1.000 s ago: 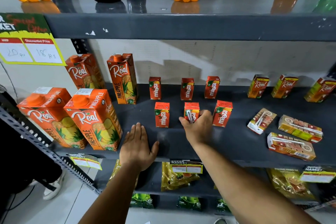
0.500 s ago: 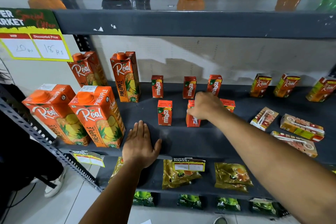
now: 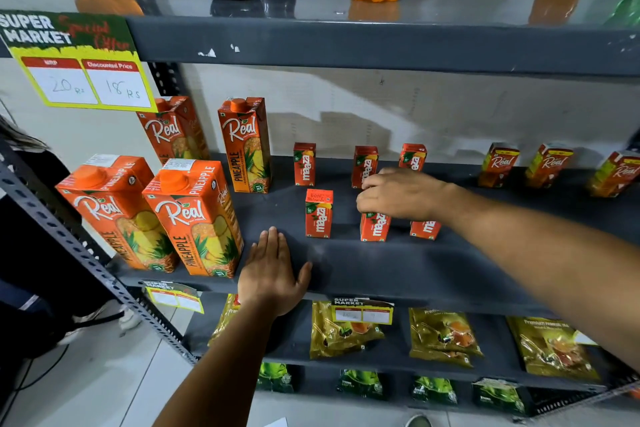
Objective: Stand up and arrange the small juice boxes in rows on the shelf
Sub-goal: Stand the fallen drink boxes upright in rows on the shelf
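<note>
Big pineapple cartons (image 3: 194,215) upright at shelf (image 3: 398,270) left. Left hand (image 3: 273,274) flat on shelf front, fingers spread, holding nothing. Six small juice boxes (image 3: 319,213) upright in two rows at shelf middle. Right hand (image 3: 401,194) cupped over middle front box (image 3: 374,227); actual grip unclear.
</note>
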